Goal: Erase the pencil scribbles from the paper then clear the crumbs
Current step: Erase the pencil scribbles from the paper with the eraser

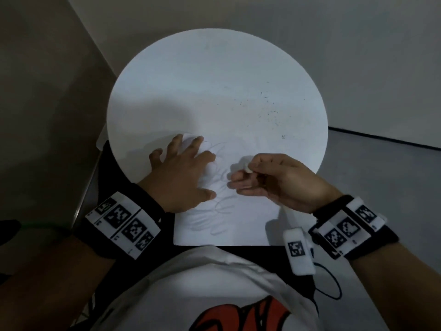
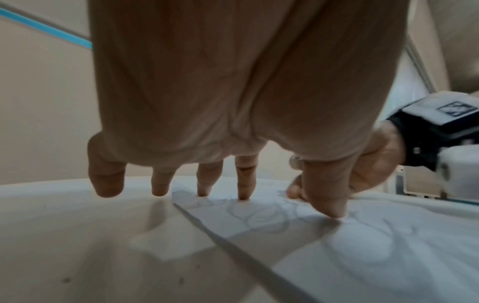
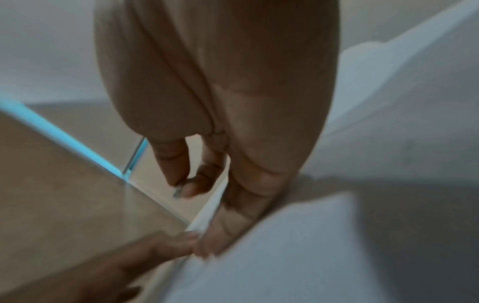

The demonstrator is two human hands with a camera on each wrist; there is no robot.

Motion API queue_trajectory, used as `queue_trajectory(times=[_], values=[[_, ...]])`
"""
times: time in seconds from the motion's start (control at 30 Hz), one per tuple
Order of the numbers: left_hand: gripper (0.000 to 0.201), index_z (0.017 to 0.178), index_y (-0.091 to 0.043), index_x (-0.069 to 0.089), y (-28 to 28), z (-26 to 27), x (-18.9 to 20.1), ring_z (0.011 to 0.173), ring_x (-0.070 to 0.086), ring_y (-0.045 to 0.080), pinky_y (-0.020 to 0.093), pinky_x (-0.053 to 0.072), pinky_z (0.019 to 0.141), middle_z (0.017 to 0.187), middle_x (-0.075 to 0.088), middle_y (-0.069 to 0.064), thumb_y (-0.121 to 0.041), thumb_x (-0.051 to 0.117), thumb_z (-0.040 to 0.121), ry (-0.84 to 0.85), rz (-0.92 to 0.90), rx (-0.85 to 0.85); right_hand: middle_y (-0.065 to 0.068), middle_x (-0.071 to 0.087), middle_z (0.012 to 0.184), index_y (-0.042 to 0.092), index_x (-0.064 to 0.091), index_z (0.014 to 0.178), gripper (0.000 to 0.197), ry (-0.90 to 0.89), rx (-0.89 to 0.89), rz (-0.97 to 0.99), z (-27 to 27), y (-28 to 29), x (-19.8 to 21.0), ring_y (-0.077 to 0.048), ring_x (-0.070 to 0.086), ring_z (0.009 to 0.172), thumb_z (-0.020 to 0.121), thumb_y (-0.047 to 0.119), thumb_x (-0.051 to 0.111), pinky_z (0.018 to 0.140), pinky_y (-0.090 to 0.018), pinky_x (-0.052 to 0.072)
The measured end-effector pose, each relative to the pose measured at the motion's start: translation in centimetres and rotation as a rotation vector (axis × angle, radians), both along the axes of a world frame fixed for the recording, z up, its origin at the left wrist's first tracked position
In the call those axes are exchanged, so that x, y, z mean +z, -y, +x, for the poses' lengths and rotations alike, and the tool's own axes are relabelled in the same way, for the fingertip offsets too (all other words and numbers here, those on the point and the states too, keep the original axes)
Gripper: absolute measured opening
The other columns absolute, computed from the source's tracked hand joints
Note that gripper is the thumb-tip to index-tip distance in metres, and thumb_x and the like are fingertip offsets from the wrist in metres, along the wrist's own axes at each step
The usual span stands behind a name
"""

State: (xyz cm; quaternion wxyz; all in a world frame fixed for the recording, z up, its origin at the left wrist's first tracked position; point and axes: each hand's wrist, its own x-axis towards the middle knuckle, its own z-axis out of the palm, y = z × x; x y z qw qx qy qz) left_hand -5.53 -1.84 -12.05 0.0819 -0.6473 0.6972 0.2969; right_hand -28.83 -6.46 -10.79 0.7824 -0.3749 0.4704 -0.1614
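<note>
A white paper sheet (image 1: pixel 250 223) lies at the near edge of the round white table (image 1: pixel 191 80). Looping pencil scribbles (image 1: pixel 222 206) cover its left half. My left hand (image 1: pixel 188 163) lies spread on the sheet, and its fingertips (image 2: pixel 243 194) press down beside the scribbles (image 2: pixel 261 219). To the right, my right hand (image 1: pixel 248 173) pinches a small white eraser (image 1: pixel 247 168) just above the scribbles. Dark eraser crumbs (image 1: pixel 269 111) are scattered on the table's far right. The right wrist view is blurred; my right hand (image 3: pixel 207 174) has its fingers curled, and the eraser is not clear there.
A beige wall (image 1: pixel 47 103) stands close on the left, and grey floor (image 1: pixel 381 163) lies to the right. The paper's near edge overhangs the table towards my body. Wrist bands with markers (image 1: pixel 124 223) sit on both arms.
</note>
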Motion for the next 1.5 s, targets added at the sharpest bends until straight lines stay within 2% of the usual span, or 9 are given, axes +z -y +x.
queue_trajectory(times=[0.23, 0.4, 0.53, 0.73, 0.9, 1.1, 1.23, 1.37, 1.5], values=[[0.069, 0.134, -0.038, 0.035, 0.3, -0.5, -0.5, 0.153, -0.010, 0.031, 0.058, 0.009, 0.118, 0.166, 0.003, -0.006, -0.074, 0.059, 0.080, 0.091, -0.113, -0.053, -0.018, 0.068, 0.094, 0.007, 0.058, 0.076, 0.020, -0.063, -0.609, -0.260, -4.4, 6.2, 0.9, -0.032, 0.072, 0.090, 0.096, 0.009, 0.055, 0.087, -0.042, 0.056], [0.077, 0.123, -0.021, 0.043, 0.5, -2.0, -0.9, 0.153, -0.008, 0.033, 0.063, 0.008, 0.115, 0.165, 0.017, -0.001, -0.082, 0.052, 0.077, 0.132, -0.234, -0.068, -0.020, 0.070, 0.073, -0.005, 0.059, 0.075, 0.021, -0.213, -0.107, -0.355, -1.3, 2.6, 0.5, -0.030, 0.071, 0.070, 0.095, 0.003, 0.058, 0.067, -0.038, 0.052], [0.084, 0.141, -0.027, 0.034, 0.1, -2.1, -0.9, 0.153, 0.005, 0.029, 0.058, 0.015, 0.112, 0.163, 0.024, -0.004, -0.080, 0.053, 0.078, 0.131, -0.248, -0.082, -0.005, 0.069, 0.060, 0.002, 0.059, 0.070, 0.024, -0.523, 0.289, -0.693, -0.3, 0.3, -0.7, -0.017, 0.064, 0.051, 0.084, 0.015, 0.075, 0.052, -0.025, 0.049], [0.096, 0.154, -0.033, 0.033, -0.8, -3.6, -1.0, 0.140, 0.027, 0.036, 0.056, 0.037, 0.101, 0.162, 0.022, 0.007, -0.082, 0.041, 0.071, 0.101, -0.222, -0.093, 0.008, 0.066, 0.068, 0.019, 0.070, 0.079, 0.013, -0.596, 0.357, -0.990, -0.8, 0.9, -1.3, -0.005, 0.057, 0.058, 0.078, 0.021, 0.082, 0.057, -0.011, 0.041], [0.098, 0.152, -0.030, 0.038, -1.2, -3.9, -1.3, 0.136, 0.028, 0.041, 0.058, 0.040, 0.098, 0.154, 0.026, 0.015, -0.082, 0.044, 0.070, 0.104, -0.242, -0.088, 0.005, 0.068, 0.069, 0.017, 0.071, 0.077, 0.010, -0.587, 0.490, -1.138, -1.4, 1.2, -1.4, -0.011, 0.062, 0.061, 0.078, 0.019, 0.080, 0.062, -0.027, 0.049], [0.100, 0.150, -0.032, 0.042, -1.1, -3.9, -1.1, 0.129, 0.032, 0.039, 0.055, 0.042, 0.093, 0.141, 0.033, 0.012, -0.085, 0.046, 0.065, 0.094, -0.243, -0.087, 0.005, 0.068, 0.066, 0.014, 0.070, 0.076, 0.012, -0.498, 0.623, -1.137, -0.7, 0.1, -1.1, -0.010, 0.063, 0.058, 0.076, 0.014, 0.081, 0.058, -0.020, 0.048], [0.107, 0.154, -0.034, 0.031, -1.1, -4.0, -0.9, 0.130, 0.027, 0.035, 0.053, 0.039, 0.098, 0.143, 0.026, 0.009, -0.088, 0.047, 0.063, 0.110, -0.195, -0.091, 0.005, 0.069, 0.065, 0.016, 0.071, 0.075, 0.011, -0.628, 0.482, -1.154, -1.6, 1.6, -0.9, -0.011, 0.063, 0.057, 0.076, 0.020, 0.081, 0.062, -0.026, 0.049], [0.110, 0.155, -0.034, 0.028, -1.3, -4.1, -0.8, 0.132, 0.026, 0.036, 0.053, 0.039, 0.098, 0.145, 0.025, 0.010, -0.089, 0.044, 0.062, 0.116, -0.191, -0.105, 0.009, 0.067, 0.065, 0.016, 0.071, 0.075, 0.011, -0.509, 0.651, -1.135, -0.6, 0.2, -1.0, -0.007, 0.064, 0.062, 0.076, 0.014, 0.082, 0.059, -0.010, 0.043], [0.110, 0.155, -0.033, 0.026, -1.2, -4.0, -0.8, 0.131, 0.027, 0.036, 0.053, 0.039, 0.099, 0.145, 0.024, 0.011, -0.088, 0.042, 0.062, 0.130, -0.193, -0.109, 0.006, 0.068, 0.063, 0.017, 0.071, 0.074, 0.012, -0.619, 0.493, -1.125, -1.5, 1.7, -0.9, -0.009, 0.062, 0.058, 0.075, 0.019, 0.083, 0.059, -0.013, 0.044]])
